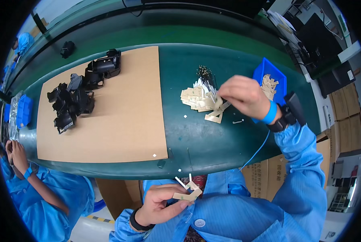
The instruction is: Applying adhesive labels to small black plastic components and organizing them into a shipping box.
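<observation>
Green worktable [188, 139] under a dark-framed bench back, with stacked cartons [346, 101] at the far right and a co-worker in a blue sleeve [47, 197] seated on my left, hands [18, 155] at the table's edge near a clear plastic bag [15, 109] and a blue tray [25, 111]. Across the left of my bench lies a brown cardboard sheet [124, 133], its upper left crowded with black plastic parts [81, 94]; one more black part [68, 49] sits beyond the sheet. Near my body, below the table's front edge, my left hand [162, 203] pinches an angled beige strip [194, 192] between thumb and fingers, two slim white ends jutting up from it. My right hand [245, 94] reaches over the right side of a heap of beige strips [196, 99], thumb and fingers drawn close together; blur at the fingertips means I cannot tell whether a strip is gripped. Dark-tipped white stems [206, 76] fan out behind the heap, partly hidden by that hand. Just beyond my wrist, a blue bin [279, 74] holds loose beige pieces [269, 86]. A thin blue cord [257, 151] hangs from my blue wristband [272, 113] across the table's front edge, and small white scraps [185, 116] dot the surface.
</observation>
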Motion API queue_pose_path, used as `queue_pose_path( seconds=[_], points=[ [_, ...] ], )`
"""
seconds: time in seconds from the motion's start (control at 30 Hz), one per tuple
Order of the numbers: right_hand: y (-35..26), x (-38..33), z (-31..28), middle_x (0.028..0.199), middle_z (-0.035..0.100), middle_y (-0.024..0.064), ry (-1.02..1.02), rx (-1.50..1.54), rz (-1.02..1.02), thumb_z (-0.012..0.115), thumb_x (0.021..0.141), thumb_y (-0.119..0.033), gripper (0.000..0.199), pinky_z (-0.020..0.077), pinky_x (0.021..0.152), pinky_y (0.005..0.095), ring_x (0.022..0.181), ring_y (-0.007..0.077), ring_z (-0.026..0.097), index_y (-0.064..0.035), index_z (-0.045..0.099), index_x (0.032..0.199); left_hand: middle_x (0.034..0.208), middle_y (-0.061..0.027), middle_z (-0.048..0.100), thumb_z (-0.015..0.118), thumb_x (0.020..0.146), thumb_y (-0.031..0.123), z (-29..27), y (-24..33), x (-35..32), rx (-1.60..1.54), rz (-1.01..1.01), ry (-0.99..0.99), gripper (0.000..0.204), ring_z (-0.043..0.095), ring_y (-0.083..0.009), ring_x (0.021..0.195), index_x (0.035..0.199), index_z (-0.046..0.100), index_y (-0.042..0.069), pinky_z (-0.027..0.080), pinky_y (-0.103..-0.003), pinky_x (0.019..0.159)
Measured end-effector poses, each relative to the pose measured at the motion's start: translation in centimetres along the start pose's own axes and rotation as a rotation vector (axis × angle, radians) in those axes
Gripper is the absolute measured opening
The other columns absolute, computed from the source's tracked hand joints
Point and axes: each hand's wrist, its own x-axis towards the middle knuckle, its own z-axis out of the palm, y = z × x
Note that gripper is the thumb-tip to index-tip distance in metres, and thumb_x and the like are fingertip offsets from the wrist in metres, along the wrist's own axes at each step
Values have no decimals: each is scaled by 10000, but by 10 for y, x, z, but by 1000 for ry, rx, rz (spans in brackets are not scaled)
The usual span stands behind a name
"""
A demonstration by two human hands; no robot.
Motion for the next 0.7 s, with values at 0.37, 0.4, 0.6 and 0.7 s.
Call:
queue_pose_path(
  seconds=[0.37,0.4,0.6,0.7],
  points=[
    [-105,-16,15,963,597,141,167,982,506,614,792,-95,209,440,823,323,918,195,571,10,525,950,768,-102,645,583,824,32,18,13,33,143,-54,219,101,610,-150,650,880,632,-36,459,-232,586],
    [-111,-14,20,950,593,142,145,1068,466,635,778,-80,233,438,835,338,915,194,571,4,510,956,756,-100,643,589,827,42,20,14,37,147,-71,224,106,612,-144,652,882,632,-37,458,-231,583],
    [-124,-14,46,878,601,107,305,1124,483,619,785,32,108,473,759,286,830,154,588,6,540,855,831,-120,642,563,854,39,26,12,41,21,-108,292,144,617,-134,679,941,623,-59,487,-221,594],
    [-124,-10,57,785,601,47,429,1120,478,631,785,-38,88,461,652,239,717,117,576,-13,576,849,877,-131,636,550,862,34,24,9,42,78,-44,338,161,613,-135,675,971,614,-65,503,-223,599]
  ],
)
